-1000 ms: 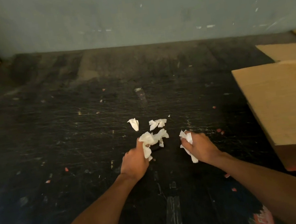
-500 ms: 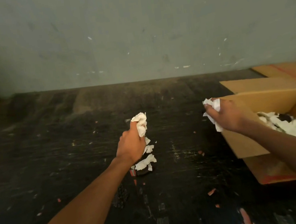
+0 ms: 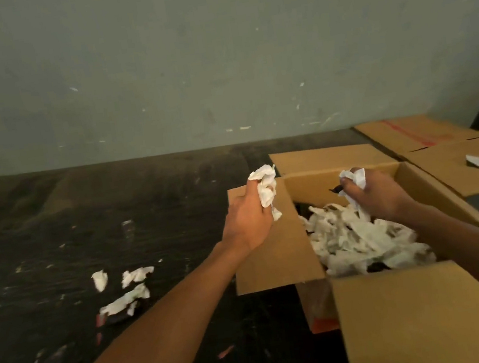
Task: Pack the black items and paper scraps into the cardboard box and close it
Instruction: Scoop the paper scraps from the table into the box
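An open cardboard box (image 3: 407, 311) stands at the right, its flaps spread out. Inside lies a heap of white paper scraps (image 3: 358, 238) with dark bits showing between them. My right hand (image 3: 377, 193) hovers over the box's inside and grips a wad of white paper. My left hand (image 3: 247, 216) is above the box's left flap (image 3: 273, 262) and holds a crumpled white paper wad (image 3: 265, 187). Several loose paper scraps (image 3: 124, 288) lie on the dark floor to the left, one over a small dark item (image 3: 119, 316).
A second flattened cardboard box (image 3: 441, 148) with a cut-out hole lies behind the open one. A grey-green wall (image 3: 216, 62) closes the far side. The dark scratched floor (image 3: 56, 236) carries small orange and white crumbs.
Both hands lifted off the floor with their paper wads and swung right; the right hand now hangs over the box's inside, the left over its left flap.
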`<state>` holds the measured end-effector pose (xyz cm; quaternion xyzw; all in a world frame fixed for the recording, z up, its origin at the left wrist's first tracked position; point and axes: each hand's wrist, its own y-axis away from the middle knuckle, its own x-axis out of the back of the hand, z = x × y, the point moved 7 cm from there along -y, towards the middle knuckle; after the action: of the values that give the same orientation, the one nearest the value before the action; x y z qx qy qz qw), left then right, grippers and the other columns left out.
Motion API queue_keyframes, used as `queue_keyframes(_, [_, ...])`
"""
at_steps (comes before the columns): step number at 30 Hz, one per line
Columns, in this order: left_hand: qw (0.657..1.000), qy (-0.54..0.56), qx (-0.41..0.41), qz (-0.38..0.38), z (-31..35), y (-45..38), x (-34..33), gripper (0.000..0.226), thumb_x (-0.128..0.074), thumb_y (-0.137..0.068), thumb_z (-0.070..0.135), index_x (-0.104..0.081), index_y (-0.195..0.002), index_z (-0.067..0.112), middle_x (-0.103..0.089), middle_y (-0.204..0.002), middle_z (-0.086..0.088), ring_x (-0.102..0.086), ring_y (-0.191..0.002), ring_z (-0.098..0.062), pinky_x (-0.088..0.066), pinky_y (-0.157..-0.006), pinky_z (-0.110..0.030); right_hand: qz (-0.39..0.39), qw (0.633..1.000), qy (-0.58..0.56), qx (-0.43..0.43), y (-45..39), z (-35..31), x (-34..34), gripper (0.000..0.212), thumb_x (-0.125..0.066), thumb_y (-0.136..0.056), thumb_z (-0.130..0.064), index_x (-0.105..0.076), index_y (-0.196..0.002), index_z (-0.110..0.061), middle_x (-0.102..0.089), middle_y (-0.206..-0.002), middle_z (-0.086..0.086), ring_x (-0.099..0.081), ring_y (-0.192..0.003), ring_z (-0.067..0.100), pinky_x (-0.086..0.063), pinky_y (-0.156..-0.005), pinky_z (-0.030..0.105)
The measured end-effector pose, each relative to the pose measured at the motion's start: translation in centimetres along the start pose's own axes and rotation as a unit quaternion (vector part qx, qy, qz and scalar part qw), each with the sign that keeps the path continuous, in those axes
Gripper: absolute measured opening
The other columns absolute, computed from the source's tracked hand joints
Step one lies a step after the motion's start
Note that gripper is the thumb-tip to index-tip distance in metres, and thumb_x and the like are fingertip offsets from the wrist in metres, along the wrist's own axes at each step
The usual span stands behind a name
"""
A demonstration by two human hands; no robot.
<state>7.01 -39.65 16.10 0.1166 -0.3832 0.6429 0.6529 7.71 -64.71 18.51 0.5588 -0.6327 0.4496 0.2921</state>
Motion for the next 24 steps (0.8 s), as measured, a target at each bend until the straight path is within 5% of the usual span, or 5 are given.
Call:
queue_keyframes(8, [0.994,-0.065,0.016,-0.083,7.5,-5.1,-12.5,0.041,-0.045,-0.098,0.025,-0.034,-0.137,0.021,-0.064,-0.113,-0.015,-0.062,-0.096,-0.037,-0.051,-0.080,-0.046,-0.022,0.996,-0.030,-0.085,-1.2,12.2,3.1,0.039,-0.047,-0.097,-0.044,-0.067,-0.086,-0.012,-0.068,-0.076,0.001,-0.062,-0.067,0.009,-0.039,-0.052,0.020])
queue_keyframes(13, [0.975,-0.110,0.068,-0.178,7.3,-5.8,-18.5,0.052,-0.050,-0.094,0.046,-0.028,-0.136,0.025,-0.049,-0.137,-0.008,-0.052,-0.116,-0.032,-0.045,-0.088,-0.046,-0.084,0.993,-0.071,-0.051,-2.6,15.1,1.2,0.035,-0.053,-0.094,-0.045,-0.064,-0.110,-0.016,-0.068,-0.102,0.000,-0.064,-0.096,0.019,-0.050,-0.082,0.034])
queue_keyframes(17, [0.939,-0.186,0.111,-0.268,6.1,-5.5,-21.0,0.096,-0.057,-0.081,0.067,-0.001,-0.151,0.033,-0.003,-0.161,-0.004,-0.005,-0.144,-0.047,-0.025,-0.111,-0.060,-0.124,0.985,-0.105,-0.057,-2.6,17.0,0.3,0.056,-0.050,-0.080,-0.072,-0.057,-0.117,-0.031,-0.050,-0.126,-0.002,-0.048,-0.118,0.017,-0.040,-0.104,0.039])
queue_keyframes(20, [0.922,-0.204,0.097,-0.314,5.3,-5.1,-21.9,0.111,-0.057,-0.076,0.075,0.019,-0.150,0.040,0.024,-0.161,0.000,0.023,-0.143,-0.047,-0.003,-0.114,-0.066,-0.103,0.986,-0.098,-0.082,-2.0,19.2,0.4,0.058,-0.038,-0.086,-0.070,-0.048,-0.131,-0.034,-0.043,-0.138,0.003,-0.039,-0.129,0.021,-0.032,-0.108,0.040])
queue_keyframes(24, [0.885,-0.226,0.069,-0.402,4.1,-3.4,-24.4,0.113,-0.053,-0.077,0.079,0.027,-0.147,0.041,0.038,-0.155,0.005,0.033,-0.141,-0.038,0.006,-0.115,-0.064,-0.259,0.962,0.044,-0.070,-0.5,20.6,-4.4,0.073,-0.021,-0.092,-0.067,0.001,-0.153,-0.033,0.009,-0.162,0.009,0.012,-0.148,0.030,0.003,-0.118,0.047])
